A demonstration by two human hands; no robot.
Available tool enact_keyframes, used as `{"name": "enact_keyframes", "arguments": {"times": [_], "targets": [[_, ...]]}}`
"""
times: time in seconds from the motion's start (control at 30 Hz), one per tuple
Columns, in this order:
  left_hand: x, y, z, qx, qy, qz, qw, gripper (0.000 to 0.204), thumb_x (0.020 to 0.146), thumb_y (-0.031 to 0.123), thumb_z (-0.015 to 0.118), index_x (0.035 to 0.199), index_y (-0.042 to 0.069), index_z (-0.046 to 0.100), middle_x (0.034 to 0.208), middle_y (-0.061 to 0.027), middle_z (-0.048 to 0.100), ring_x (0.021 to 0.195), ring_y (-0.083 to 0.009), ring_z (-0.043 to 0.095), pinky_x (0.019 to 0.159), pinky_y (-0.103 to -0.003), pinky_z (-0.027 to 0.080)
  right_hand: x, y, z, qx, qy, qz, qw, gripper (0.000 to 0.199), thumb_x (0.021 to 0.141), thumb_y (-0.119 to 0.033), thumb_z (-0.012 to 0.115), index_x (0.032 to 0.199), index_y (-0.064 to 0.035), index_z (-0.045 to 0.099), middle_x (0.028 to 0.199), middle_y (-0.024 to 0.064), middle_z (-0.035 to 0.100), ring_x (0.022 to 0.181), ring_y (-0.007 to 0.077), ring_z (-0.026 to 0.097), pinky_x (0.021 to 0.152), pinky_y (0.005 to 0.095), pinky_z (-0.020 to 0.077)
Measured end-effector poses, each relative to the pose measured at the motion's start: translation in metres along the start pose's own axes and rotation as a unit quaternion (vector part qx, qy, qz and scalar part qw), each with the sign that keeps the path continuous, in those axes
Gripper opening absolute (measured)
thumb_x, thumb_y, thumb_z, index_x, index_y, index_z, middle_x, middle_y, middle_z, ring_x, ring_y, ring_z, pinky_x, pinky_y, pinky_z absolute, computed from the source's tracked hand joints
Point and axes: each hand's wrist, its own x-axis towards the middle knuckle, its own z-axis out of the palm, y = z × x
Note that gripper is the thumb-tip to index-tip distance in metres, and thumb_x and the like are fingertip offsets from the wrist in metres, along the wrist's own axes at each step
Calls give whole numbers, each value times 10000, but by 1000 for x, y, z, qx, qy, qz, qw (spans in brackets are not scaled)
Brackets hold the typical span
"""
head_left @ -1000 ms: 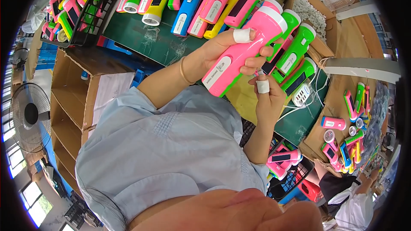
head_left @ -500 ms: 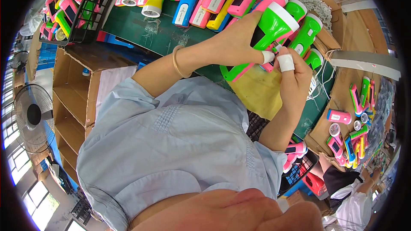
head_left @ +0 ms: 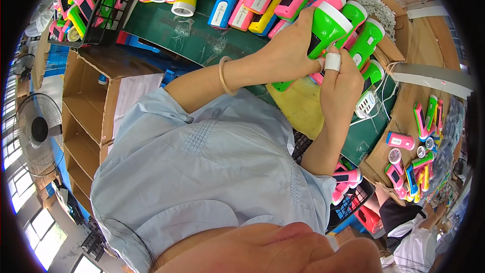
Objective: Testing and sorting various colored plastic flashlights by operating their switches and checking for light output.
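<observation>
A green flashlight (head_left: 327, 28) with a white rim is tilted above the bench, its wide head up and away from me. My left hand (head_left: 288, 53), with a bangle on its wrist, is closed around the body. Against the flashlight's side, my right hand (head_left: 343, 78) has thumb and fingers pinched together, white tape wrapped round one digit. A small white plug showed at those fingertips a moment ago; the fingers now hide it. Beside them a tiny red light glows on the flashlight. Below both hands lies a yellow cloth (head_left: 295, 108).
Pink, blue, yellow and green flashlights (head_left: 230, 0) line the green bench (head_left: 161, 28). A white USB charger (head_left: 366, 104) with cables sits right of my hands. A black crate (head_left: 103, 15) stands far left, a cardboard box (head_left: 401, 25) far right. More flashlights (head_left: 401, 140) lie on cardboard at right.
The flashlight has shifted slightly right and turned more upright in my left hand. My right fingers have closed in against its side, and a red light now shows there.
</observation>
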Motion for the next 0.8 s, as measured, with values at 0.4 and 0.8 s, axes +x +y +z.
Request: {"name": "enact_keyframes", "arguments": {"times": [0.4,0.8], "targets": [[8,-1,-3,-425,-16,12,905,444,803,196,611,1160,13,420,948,-74,545,819,-136,550,705,-280,469,-21,14,0,415,-77,166,892,363,887,-193,518,1184,16,508,997,89,597,886,136,565,793,279,439],[32,-3,5,-244,230,138,932,440,928,322,353,664,-26,409,477,-58,348,483,-112,323,433,-329,265,0,17,35,489,-101,134,856,326,872,-296,568,969,15,565,832,-11,565,691,50,450,615,182,344]]}}
